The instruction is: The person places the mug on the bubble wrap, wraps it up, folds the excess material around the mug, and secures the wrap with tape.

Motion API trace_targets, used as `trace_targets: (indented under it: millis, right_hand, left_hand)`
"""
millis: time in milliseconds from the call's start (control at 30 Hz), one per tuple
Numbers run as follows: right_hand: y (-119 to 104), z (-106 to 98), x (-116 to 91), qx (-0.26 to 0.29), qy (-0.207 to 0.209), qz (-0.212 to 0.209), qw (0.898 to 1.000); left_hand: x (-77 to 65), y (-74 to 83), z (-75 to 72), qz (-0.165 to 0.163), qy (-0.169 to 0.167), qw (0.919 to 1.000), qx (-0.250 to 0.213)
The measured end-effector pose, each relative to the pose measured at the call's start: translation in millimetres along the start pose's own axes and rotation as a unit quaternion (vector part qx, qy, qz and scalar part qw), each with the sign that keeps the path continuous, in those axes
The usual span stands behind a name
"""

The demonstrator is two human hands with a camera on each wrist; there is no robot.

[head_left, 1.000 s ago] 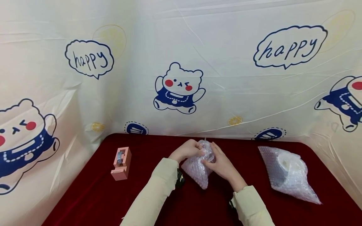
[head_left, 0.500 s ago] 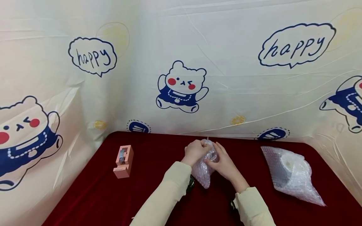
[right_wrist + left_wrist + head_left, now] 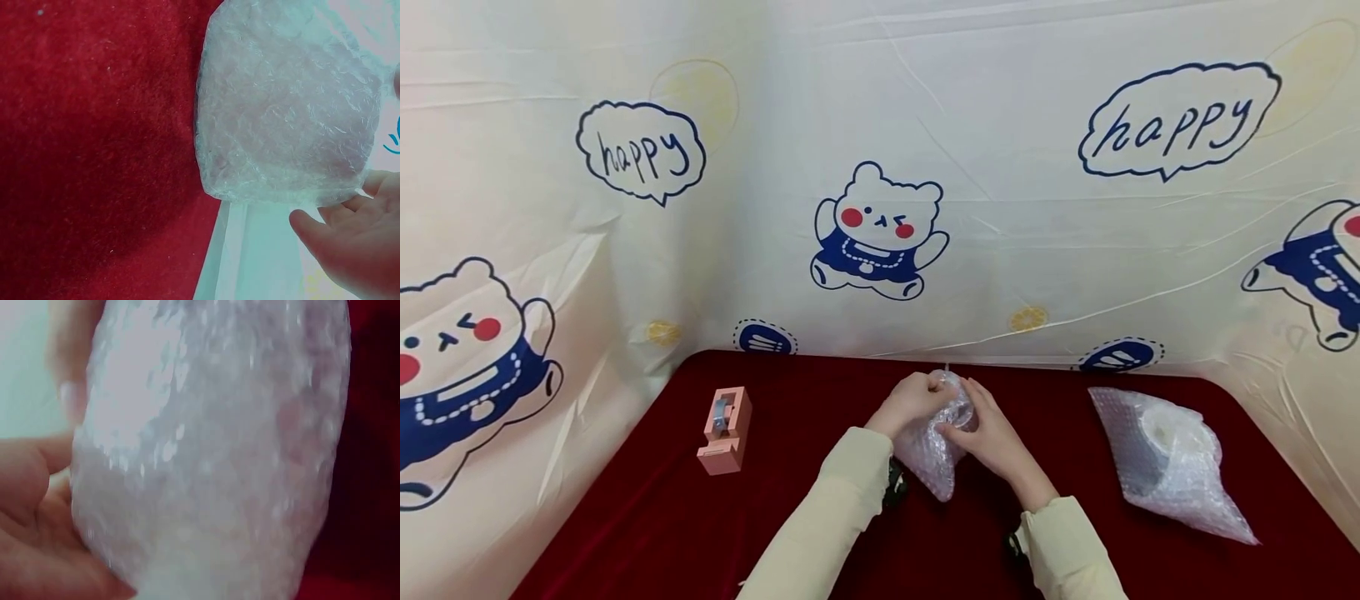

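Note:
A bundle in clear bubble wrap (image 3: 928, 467) stands at the middle of the table, toward its far side. What is inside is blurred by the wrap. My left hand (image 3: 908, 407) bends over its upper left, fingers curled and pinching the wrap near the top. From the other side my right hand (image 3: 998, 437) grips the bundle between thumb and fingers. The left wrist view is filled by the bubble wrap (image 3: 206, 444), soft with blur. In the right wrist view, the right hand (image 3: 365, 244) curves around one end of the bundle (image 3: 287, 106).
A pink tape dispenser (image 3: 727, 433) with a roll in it sits at the left. To the right lies another bubble-wrapped item (image 3: 1180, 467), a white round shape showing through. Dark red cloth (image 3: 647, 517) covers the table, and a printed white curtain (image 3: 1015, 217) hangs behind.
My left hand has shifted right over the top of the bundle, then slightly back left. The right hand keeps its hold. The head view moved a little.

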State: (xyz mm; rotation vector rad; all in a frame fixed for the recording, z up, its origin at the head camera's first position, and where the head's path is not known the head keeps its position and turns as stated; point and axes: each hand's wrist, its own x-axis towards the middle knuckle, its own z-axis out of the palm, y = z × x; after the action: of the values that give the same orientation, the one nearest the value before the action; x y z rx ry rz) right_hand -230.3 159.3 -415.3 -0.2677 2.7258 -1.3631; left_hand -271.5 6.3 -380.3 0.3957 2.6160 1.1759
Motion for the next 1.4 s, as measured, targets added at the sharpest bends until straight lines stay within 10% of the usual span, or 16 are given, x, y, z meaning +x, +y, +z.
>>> trace_targets:
  millis: [300,733,1133,1400]
  right_hand:
    - [-0.5,2.3,0.1,-0.001,-0.006,0.001,1.000]
    - [-0.1,5.2,-1.3,-0.004,-0.014,0.004,1.000]
    - [2.0,7.4,-0.9,0.036,-0.014,0.003,0.999]
    - [1.0,8.0,-2.9,0.096,0.005,0.028,0.995]
  left_hand:
    - [-2.4,-25.6,-18.7,0.019,-0.142,0.9851,-0.096]
    - [-10.0,-41.7,-25.8,0.034,-0.183,0.9694,-0.160]
    - [-13.6,-53.9,-13.4,0.048,-0.054,0.9766,-0.203]
    - [-17.3,-58.1,-4.7,-0.002,0.003,0.9736,-0.228]
